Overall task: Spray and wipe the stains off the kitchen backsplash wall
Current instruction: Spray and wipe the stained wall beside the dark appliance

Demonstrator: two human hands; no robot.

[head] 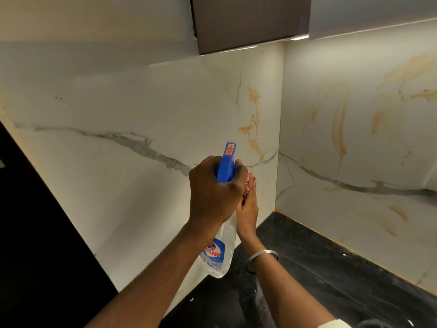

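Left grip (212, 192) curled round the spray bottle (220, 252), right grip (248, 209) clutched the pink cloth (247, 185); crowded together, spray could soak cloth, missing orange stains (254, 95).

Left hand (212, 192) grips spray bottle (226, 166), nozzle toward orange-stained backsplash (142, 102) — right hand (249, 209) holds pink cloth (247, 185) just beside.

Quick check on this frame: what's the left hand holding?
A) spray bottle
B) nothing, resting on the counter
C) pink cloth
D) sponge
A: the left hand grips the neck of the spray bottle, nozzle aimed at the backsplash, while the right hand holds the pink cloth just behind it.
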